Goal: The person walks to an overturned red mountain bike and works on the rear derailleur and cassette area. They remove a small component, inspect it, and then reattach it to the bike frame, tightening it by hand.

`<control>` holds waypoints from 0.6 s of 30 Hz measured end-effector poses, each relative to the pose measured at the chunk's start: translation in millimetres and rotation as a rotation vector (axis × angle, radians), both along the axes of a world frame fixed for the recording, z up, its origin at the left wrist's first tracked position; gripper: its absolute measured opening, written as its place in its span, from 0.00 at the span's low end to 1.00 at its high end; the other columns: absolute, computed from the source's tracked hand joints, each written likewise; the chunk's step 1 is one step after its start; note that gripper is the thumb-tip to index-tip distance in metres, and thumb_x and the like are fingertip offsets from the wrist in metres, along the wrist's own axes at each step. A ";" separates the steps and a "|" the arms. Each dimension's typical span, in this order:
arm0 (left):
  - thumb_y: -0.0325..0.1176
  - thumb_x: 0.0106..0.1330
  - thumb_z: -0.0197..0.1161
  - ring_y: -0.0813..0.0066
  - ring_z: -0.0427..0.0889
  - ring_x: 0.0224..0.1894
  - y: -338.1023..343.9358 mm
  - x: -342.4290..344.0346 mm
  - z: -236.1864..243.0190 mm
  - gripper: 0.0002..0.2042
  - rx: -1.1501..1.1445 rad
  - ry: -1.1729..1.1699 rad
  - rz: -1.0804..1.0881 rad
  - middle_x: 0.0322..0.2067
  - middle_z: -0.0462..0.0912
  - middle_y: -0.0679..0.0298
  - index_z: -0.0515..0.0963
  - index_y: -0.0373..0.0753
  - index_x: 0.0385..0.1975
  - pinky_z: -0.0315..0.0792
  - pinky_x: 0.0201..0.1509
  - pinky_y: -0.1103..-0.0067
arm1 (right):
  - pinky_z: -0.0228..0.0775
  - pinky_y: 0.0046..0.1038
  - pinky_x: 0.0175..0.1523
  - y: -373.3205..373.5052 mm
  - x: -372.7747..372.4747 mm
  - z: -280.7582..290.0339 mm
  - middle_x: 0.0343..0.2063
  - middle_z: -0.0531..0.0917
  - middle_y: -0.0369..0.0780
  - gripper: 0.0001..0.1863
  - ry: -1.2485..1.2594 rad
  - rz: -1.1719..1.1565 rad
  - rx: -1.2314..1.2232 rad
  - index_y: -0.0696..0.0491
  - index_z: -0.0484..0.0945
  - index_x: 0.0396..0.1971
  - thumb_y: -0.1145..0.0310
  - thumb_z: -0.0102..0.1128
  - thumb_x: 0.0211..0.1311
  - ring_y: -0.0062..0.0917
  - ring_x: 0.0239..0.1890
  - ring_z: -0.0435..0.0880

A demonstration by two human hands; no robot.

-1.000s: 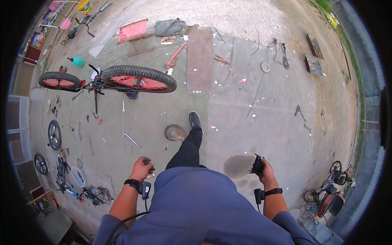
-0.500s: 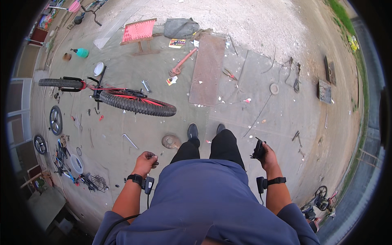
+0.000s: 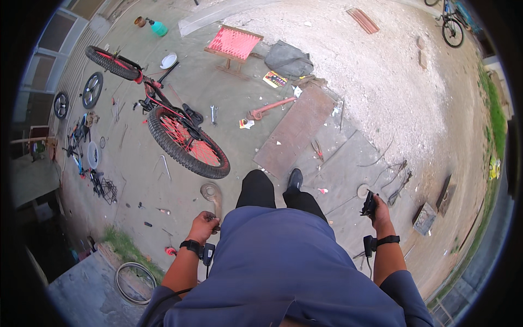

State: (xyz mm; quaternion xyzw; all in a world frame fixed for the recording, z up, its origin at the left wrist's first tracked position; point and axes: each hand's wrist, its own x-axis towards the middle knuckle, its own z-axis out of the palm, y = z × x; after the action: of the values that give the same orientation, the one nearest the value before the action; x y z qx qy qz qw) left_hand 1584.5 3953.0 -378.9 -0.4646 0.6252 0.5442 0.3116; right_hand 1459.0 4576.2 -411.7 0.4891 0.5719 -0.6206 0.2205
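Note:
My right hand (image 3: 381,215) grips a small black plastic part (image 3: 368,202) out to the right of my body. My left hand (image 3: 203,226) hangs at the other side with curled fingers; whatever is in them is unclear, and a round brown metal piece (image 3: 211,191) lies on the ground just beyond it. Ahead to the left lies a black-and-red bicycle (image 3: 158,136) with red spokes. A spanner (image 3: 214,114) and a large red pipe wrench (image 3: 256,113) lie past it, beside a rusty metal plate (image 3: 291,131).
A pink-webbed stool (image 3: 233,42) stands beyond a grey bag (image 3: 286,59). Loose wheels (image 3: 92,90) and bike parts are on the left, with a coiled hose (image 3: 133,283) lower down. Metal troughs (image 3: 424,218) and wires (image 3: 400,180) lie at right. A bicycle (image 3: 452,30) stands far upper right.
My view has turned as I walk, so the bicycle, wrench and plate now appear at a different angle. Gravel and a far bicycle have come into view. Both hands stay low at my sides.

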 end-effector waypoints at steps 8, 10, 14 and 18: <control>0.27 0.68 0.65 0.70 0.87 0.34 14.8 -40.0 -0.3 0.14 0.022 -0.060 0.122 0.37 0.85 0.57 0.74 0.30 0.50 0.81 0.36 0.76 | 0.82 0.33 0.38 -49.0 -183.6 7.3 0.30 0.84 0.39 0.14 0.146 0.152 -0.089 0.55 0.78 0.42 0.58 0.55 0.74 0.28 0.30 0.84; 0.26 0.67 0.65 0.70 0.87 0.36 11.2 -57.7 -9.0 0.15 0.043 -0.004 0.122 0.38 0.85 0.57 0.74 0.30 0.50 0.80 0.36 0.76 | 0.83 0.34 0.39 -82.6 -211.3 16.2 0.31 0.84 0.40 0.14 0.135 0.157 -0.110 0.55 0.78 0.43 0.59 0.55 0.74 0.28 0.31 0.85; 0.26 0.66 0.66 0.70 0.87 0.35 6.4 -105.5 -0.1 0.15 0.076 0.031 0.168 0.37 0.85 0.57 0.74 0.30 0.50 0.79 0.36 0.76 | 0.80 0.34 0.42 -125.6 -261.3 23.1 0.31 0.84 0.35 0.13 0.096 0.362 -0.141 0.50 0.80 0.42 0.56 0.56 0.73 0.26 0.33 0.84; 0.29 0.69 0.64 0.71 0.86 0.32 -1.6 -115.9 1.9 0.12 0.089 -0.006 0.335 0.36 0.85 0.58 0.76 0.31 0.48 0.78 0.35 0.77 | 0.79 0.33 0.40 -152.0 -308.5 27.2 0.30 0.84 0.36 0.12 0.043 0.462 -0.112 0.51 0.79 0.40 0.57 0.56 0.73 0.26 0.32 0.84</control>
State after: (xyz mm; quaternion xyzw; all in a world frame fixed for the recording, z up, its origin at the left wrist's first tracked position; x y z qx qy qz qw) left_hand 1468.6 3951.4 -377.0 -0.5499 0.5132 0.6142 0.2387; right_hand 1150.5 4424.2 -384.5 0.3187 0.6378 -0.5949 0.3712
